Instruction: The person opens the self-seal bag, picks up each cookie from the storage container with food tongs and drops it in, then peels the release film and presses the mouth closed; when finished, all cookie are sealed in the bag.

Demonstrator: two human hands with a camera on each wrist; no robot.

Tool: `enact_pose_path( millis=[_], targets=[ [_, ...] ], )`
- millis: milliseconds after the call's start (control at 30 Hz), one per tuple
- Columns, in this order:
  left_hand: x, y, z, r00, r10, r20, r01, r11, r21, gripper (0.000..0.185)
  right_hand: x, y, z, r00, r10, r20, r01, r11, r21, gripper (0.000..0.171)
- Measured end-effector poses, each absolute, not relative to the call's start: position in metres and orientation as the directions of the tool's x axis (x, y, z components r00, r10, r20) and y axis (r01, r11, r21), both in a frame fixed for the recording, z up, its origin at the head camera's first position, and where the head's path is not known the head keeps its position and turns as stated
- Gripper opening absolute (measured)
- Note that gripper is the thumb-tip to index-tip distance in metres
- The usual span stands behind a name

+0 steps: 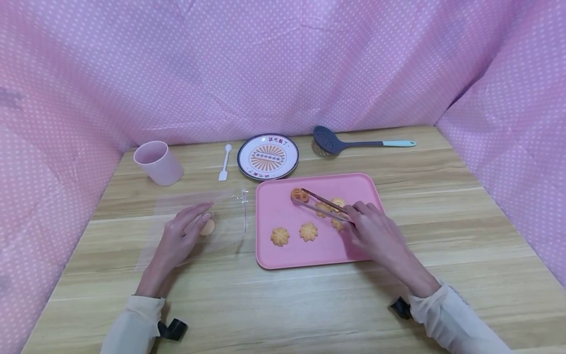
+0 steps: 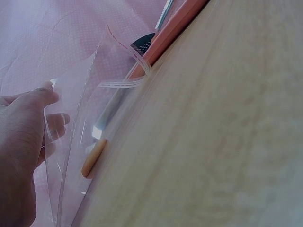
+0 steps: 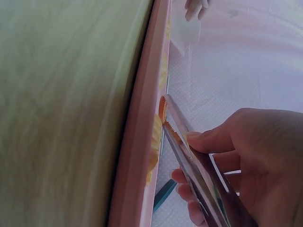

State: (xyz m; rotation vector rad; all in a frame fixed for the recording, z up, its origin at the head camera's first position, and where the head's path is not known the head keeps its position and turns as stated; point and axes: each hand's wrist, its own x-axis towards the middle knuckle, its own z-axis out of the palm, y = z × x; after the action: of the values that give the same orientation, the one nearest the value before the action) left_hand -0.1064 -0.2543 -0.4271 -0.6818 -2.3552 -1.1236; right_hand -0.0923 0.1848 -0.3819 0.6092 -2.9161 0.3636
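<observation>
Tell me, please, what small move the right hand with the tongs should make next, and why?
Probably lift the cookie clear of the pink tray and carry it left toward the clear bag. The right hand squeezes the tongs, whose tips already pinch that cookie over the tray, while the left hand holds the bag, with one cookie inside, open beside the tray.
</observation>
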Motion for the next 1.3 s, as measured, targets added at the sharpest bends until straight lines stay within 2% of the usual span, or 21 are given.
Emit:
enact_pose_path(
  millis=[233,567,1300],
  targets=[
    [-0.106,-0.255,-0.427,-0.779,0.240,0.580,0.603,0.541,0.587,0.043,-0.092,0.176,-0.383,-0.881,-0.412,0.231,-0.458,0.865,-0.203,0.030],
    [-0.108,-0.254,-0.428,-0.765,0.242,0.597,0.616,0.544,0.569,0.042,-0.091,0.161,-0.383,-0.888,-0.421,0.184,-0.457,0.852,-0.254,0.031],
    [-0.107,-0.254,-0.427,-0.774,0.245,0.584,0.609,0.539,0.581,0.043,-0.089,0.134,-0.384,-0.844,-0.475,0.249,-0.533,0.797,-0.285,0.035]
  ],
)
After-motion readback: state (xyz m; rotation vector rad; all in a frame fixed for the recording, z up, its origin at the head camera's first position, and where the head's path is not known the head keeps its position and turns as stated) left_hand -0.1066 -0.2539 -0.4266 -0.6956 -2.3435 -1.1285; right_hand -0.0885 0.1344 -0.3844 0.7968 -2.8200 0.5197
